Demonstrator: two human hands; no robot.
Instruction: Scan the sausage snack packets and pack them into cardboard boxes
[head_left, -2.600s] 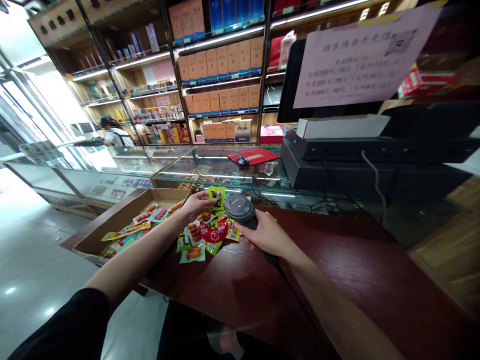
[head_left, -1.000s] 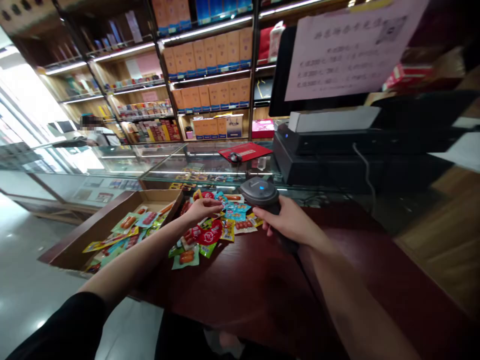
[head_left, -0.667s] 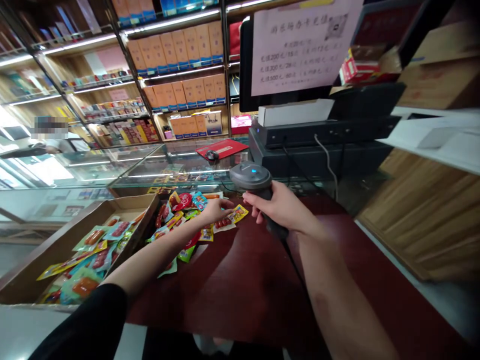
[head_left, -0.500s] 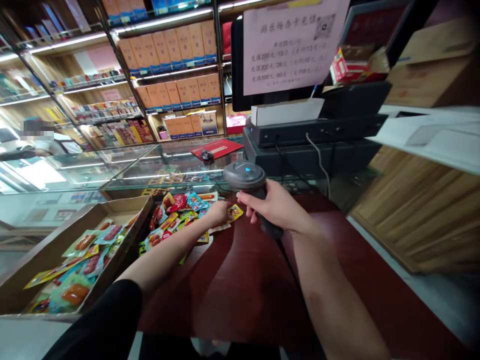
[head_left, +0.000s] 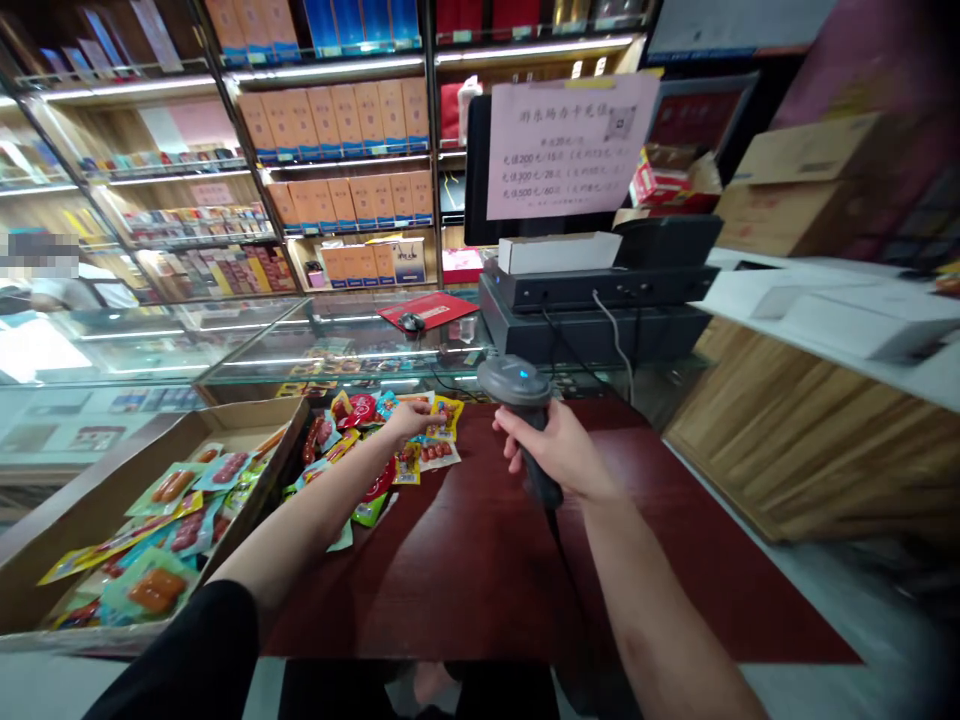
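Note:
My right hand (head_left: 551, 440) is wrapped round the handle of a dark grey barcode scanner (head_left: 514, 382), whose small light glows blue. Its head is tilted toward the packets, and its cable hangs down over the table. My left hand (head_left: 411, 420) pinches a small yellow snack packet (head_left: 448, 417) at the right end of a loose pile. Below that hand lies a clear packet of small sausages (head_left: 437, 454). A red round-printed packet (head_left: 360, 408) and other bright snack packets are spread to the left, partly covered by my left forearm.
An open cardboard box (head_left: 247, 415) with several sausage packets stands on the left. Behind the dark red table (head_left: 457, 560) are a glass counter (head_left: 345, 345), a mouse (head_left: 411, 322), and a black cash drawer (head_left: 592, 330) below a monitor with a pink notice (head_left: 566, 150). A person stands far left.
My left hand has moved slightly left with the yellow packet, which now shows more of its front. The scanner has drawn a little away from it. The camera view has shifted.

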